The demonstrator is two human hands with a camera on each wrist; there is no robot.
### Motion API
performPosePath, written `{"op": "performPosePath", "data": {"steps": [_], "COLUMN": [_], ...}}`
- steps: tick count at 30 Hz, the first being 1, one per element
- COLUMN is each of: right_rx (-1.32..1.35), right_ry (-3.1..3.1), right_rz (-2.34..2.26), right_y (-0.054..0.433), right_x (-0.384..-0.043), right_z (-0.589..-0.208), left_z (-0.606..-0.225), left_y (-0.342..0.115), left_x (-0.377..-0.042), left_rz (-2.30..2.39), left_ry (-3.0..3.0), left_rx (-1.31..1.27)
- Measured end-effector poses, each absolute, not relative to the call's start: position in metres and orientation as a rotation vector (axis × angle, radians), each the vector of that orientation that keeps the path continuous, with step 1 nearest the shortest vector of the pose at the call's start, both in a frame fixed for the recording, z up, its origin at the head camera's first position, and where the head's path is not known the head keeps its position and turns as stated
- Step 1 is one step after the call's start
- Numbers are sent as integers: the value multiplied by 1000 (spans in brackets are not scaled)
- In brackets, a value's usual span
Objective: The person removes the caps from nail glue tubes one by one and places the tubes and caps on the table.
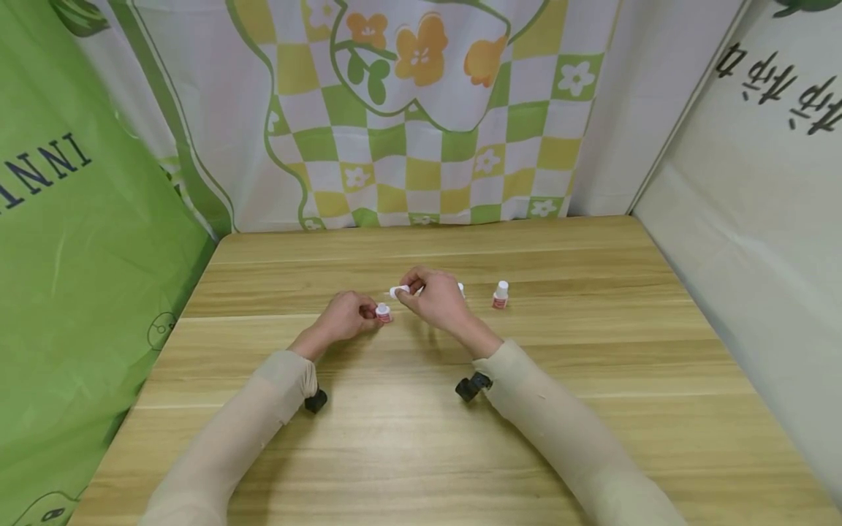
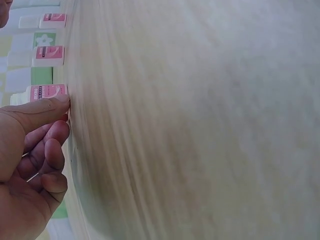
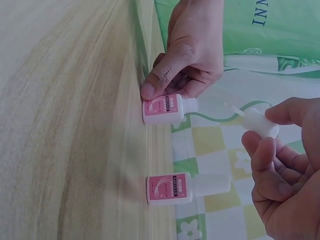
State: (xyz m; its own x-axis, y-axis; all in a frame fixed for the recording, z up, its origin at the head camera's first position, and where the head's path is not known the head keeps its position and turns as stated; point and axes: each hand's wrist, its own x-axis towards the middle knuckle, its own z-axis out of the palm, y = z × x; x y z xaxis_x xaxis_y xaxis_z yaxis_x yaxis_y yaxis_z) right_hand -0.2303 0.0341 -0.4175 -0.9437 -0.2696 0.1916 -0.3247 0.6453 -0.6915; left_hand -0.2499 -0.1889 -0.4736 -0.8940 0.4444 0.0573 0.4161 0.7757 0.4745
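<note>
My left hand point(image 1: 343, 317) pinches a small white nail glue bottle point(image 3: 162, 110) with a pink label, low at the tabletop. The bottle stands upright with its cap off, its bare neck showing in the right wrist view. In my right hand point(image 1: 439, 298), thumb and fingers hold the white brush cap point(image 3: 260, 122) just above and to the right of that bottle. The cap is tipped sideways, and its thin brush point(image 3: 233, 109) points left in the head view, apart from the neck.
To the right stands a capped bottle point(image 1: 500, 295) of the same kind. Another capped bottle point(image 1: 461, 288) is mostly hidden behind my right hand. All stand on the wood-grain table point(image 1: 395, 438). A checked, flowered cloth point(image 1: 421, 175) hangs along the back edge, with a green sheet point(image 1: 99, 241) at left.
</note>
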Motion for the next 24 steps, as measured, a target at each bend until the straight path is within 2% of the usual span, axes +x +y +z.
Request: {"op": "performPosePath", "data": {"steps": [24], "right_rx": [630], "right_ry": [-2851], "right_rz": [1228], "right_y": [46], "right_x": [-225], "right_z": [-415], "left_z": [-471], "left_y": [-199], "left_x": [-252], "left_rz": [779], "left_ry": [2884], "left_rx": [646]}}
